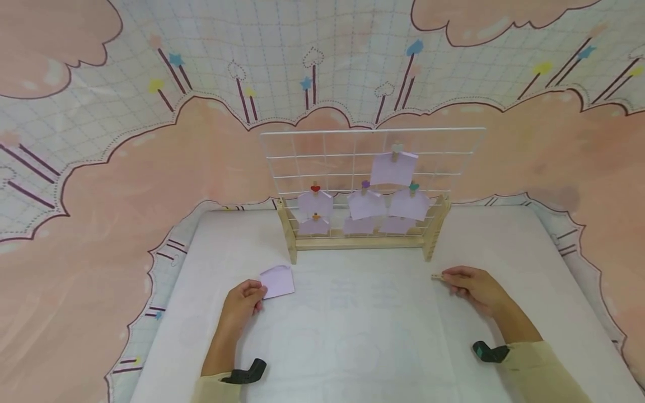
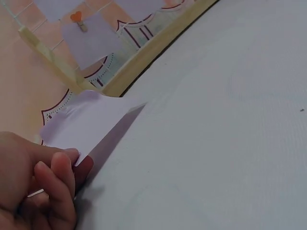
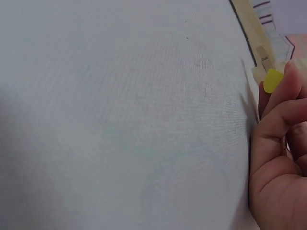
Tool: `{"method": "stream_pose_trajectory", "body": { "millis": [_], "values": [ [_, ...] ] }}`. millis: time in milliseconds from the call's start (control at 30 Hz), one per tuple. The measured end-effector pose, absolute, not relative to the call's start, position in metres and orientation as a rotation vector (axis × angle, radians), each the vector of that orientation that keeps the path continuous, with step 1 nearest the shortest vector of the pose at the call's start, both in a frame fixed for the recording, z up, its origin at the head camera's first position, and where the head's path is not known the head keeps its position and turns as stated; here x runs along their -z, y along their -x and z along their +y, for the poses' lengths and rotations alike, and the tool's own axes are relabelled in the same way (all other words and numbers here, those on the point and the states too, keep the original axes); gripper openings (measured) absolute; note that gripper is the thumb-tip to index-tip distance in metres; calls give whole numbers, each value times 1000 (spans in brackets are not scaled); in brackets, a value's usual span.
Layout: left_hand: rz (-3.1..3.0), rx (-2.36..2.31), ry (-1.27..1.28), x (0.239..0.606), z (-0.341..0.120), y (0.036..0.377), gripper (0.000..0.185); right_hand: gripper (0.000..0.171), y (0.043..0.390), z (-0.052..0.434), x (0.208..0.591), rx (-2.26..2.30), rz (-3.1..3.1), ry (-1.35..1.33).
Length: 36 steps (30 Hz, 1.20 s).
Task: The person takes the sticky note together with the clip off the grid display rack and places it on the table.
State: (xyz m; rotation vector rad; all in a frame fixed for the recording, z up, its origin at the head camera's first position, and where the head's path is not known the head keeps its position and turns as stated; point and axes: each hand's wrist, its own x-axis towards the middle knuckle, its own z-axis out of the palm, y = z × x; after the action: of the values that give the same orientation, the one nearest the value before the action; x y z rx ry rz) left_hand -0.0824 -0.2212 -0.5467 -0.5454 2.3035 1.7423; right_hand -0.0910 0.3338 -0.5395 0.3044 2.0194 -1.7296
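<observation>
My left hand [image 1: 243, 305] pinches a small lilac paper sheet [image 1: 278, 281] by its near left corner, low over the white table. In the left wrist view the paper [image 2: 91, 124] tilts up, its far edge curling. On the right, my right hand [image 1: 473, 286] holds a small wooden clothespin [image 1: 436, 276] between thumb and fingers; the right wrist view shows a yellow ornament [image 3: 273, 81] on it. Ahead stands a white wire grid rack [image 1: 354, 168] on a wooden base [image 1: 360, 242]. Several lilac sheets hang on it, such as the top one [image 1: 394, 169], clipped by clothespins with coloured ornaments.
The white table [image 1: 353, 330] lies between both hands and the rack. Behind it hangs a patterned peach and white cloth [image 1: 166, 157]. Dark wrist mounts [image 1: 247, 371] sit at both sleeves.
</observation>
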Motion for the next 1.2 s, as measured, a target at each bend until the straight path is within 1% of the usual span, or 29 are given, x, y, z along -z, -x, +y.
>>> {"method": "stream_pose_trajectory", "body": {
  "millis": [267,967,1200],
  "values": [
    [2337,-1706,523,547,-221,81,23,29,89,337,544,1750,2030,-269],
    [2346,-1674,535,548,-220,80,22,45,86,326,543,1723,2128,-272],
    [2347,-1679,523,551,-221,80,21,43,86,324,544,1711,2152,-278]
  ]
}}
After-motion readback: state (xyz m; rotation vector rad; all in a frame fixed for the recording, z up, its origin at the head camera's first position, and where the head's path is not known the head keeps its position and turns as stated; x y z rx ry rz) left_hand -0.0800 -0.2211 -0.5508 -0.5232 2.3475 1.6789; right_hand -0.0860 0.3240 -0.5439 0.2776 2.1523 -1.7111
